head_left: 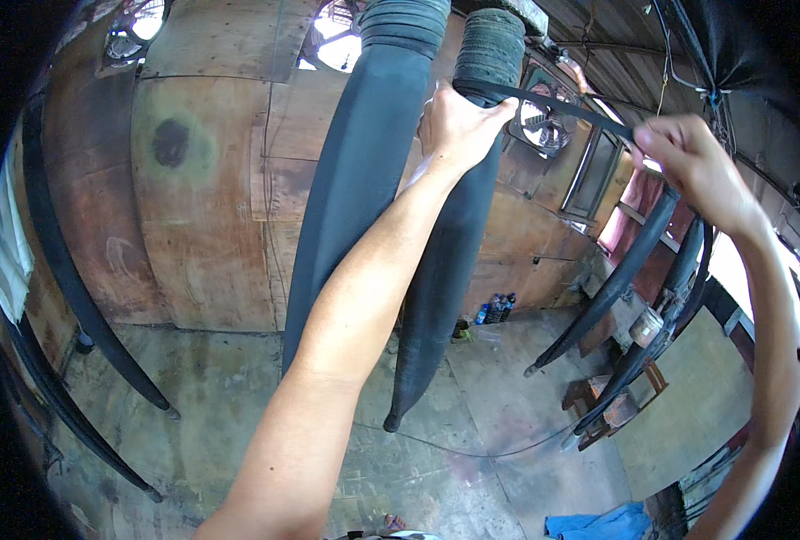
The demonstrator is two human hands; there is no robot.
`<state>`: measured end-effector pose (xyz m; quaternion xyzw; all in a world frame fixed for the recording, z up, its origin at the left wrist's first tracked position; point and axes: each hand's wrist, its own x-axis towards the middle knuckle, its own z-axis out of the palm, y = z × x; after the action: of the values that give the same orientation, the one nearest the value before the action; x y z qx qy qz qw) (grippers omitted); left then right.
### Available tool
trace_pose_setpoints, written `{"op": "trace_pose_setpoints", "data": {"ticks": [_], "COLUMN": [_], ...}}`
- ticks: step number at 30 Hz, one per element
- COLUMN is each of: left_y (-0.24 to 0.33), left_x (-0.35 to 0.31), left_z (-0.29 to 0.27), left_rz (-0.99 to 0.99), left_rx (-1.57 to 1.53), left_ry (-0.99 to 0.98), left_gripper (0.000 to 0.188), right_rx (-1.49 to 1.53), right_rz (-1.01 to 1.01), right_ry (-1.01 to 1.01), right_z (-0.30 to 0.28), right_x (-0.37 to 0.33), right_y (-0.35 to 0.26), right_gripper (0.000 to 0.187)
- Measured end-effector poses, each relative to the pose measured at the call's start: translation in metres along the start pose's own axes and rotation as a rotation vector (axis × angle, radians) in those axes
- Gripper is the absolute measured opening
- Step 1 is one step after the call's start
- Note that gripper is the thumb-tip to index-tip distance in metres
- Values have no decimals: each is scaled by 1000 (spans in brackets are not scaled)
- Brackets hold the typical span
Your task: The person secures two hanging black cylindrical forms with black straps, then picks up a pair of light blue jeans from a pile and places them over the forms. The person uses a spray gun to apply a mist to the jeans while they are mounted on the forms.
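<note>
- Nearest the camera, a bare left forearm [346, 315] rose from the lower edge toward the top center of the frame.
- Its left hand [461, 126] lay across the neck of a dark hanging tube [445, 297], just under the coiled wrapping [490, 52]; the fingers were mostly hidden, so how tightly they closed could not be told.
- At the upper right, the right hand [688, 157] pinched a dark strip [569, 108] between thumb and fingers; the strip ran taut from there to the base of that wrapping.
- Just left of this tube, a wider dark tube [355, 162] hung with its own wrapped top [406, 25] at the upper edge.
- Behind stood plywood wall panels [206, 261], with a fan [544, 123] at the upper right.
- Blue cloth [598, 524] lay on the floor at the lower right.
</note>
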<state>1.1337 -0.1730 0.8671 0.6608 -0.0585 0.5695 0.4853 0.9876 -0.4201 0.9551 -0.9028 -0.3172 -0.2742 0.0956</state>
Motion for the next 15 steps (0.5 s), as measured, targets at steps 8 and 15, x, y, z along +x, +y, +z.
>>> {"op": "trace_pose_setpoints", "data": {"ticks": [8, 15], "left_y": [4, 23], "left_x": [3, -5], "left_z": [-10, -33], "left_rz": [-23, -158], "left_rx": [-378, -446], "left_ry": [-366, -530], "left_gripper": [44, 52], "right_rx": [165, 199], "right_rz": [9, -299], "right_ry": [203, 153], "right_z": [35, 91], "right_x": [26, 108], "right_y": [105, 138], "right_gripper": [36, 37]}}
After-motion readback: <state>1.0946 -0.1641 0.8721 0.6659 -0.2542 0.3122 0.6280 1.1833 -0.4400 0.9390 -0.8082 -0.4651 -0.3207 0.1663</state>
